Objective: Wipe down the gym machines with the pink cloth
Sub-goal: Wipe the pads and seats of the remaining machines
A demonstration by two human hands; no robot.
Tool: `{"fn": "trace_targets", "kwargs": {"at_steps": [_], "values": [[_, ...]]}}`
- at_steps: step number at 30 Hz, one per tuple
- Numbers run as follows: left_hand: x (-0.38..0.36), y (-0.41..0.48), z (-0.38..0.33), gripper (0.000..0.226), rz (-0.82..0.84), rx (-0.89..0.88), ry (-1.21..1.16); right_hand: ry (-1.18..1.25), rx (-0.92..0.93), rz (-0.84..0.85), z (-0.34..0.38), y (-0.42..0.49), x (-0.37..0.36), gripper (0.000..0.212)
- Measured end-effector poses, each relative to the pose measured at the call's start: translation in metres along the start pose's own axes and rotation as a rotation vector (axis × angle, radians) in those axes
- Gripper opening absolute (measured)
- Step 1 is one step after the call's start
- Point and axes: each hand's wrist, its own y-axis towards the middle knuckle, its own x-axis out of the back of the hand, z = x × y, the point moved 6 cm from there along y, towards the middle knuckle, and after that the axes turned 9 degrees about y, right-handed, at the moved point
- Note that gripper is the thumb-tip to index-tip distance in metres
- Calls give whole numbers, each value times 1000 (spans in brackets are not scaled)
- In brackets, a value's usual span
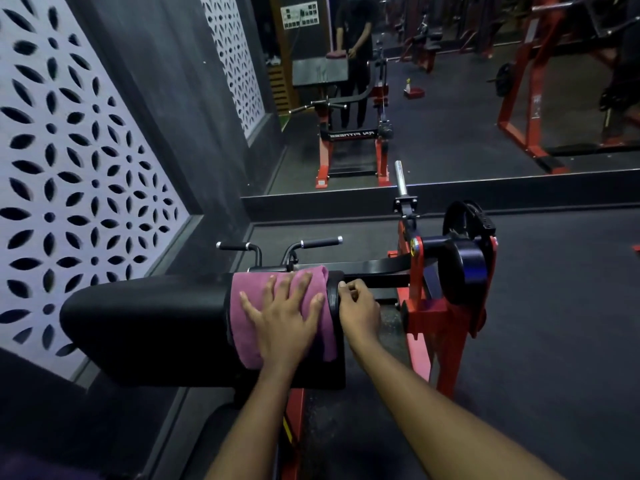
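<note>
Pink cloth (247,306) pressed to the black pad (145,323) by the left hand (284,320).

The cloth is only draped over the pad's right end, so it could be bunched or dragged off by an uneven push, and the pad's long left stretch could be missed. The left hand is spread wide and laid flat on the cloth, gripping nothing. The right hand (358,306) is curled, its fingers hooked on the pad's right edge, just beside the cloth. Beyond are the handles (318,242), the red frame (420,323) and a mirror (450,98).
</note>
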Motion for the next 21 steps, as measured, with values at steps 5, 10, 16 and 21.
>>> {"fn": "trace_targets", "kwargs": {"at_steps": [5, 10, 16, 21], "values": [[2, 28, 26, 63, 98, -66, 45, -13, -60, -55, 3, 0, -19, 23], [3, 55, 21, 70, 290, 70, 81, -15, -48, -84, 5, 0, -23, 21], [10, 22, 37, 70, 41, -186, 48, 48, -13, -132, -1, -1, -28, 16], [10, 32, 46, 61, 73, 10, 7, -70, -71, -161, 11, -6, -23, 19]]}}
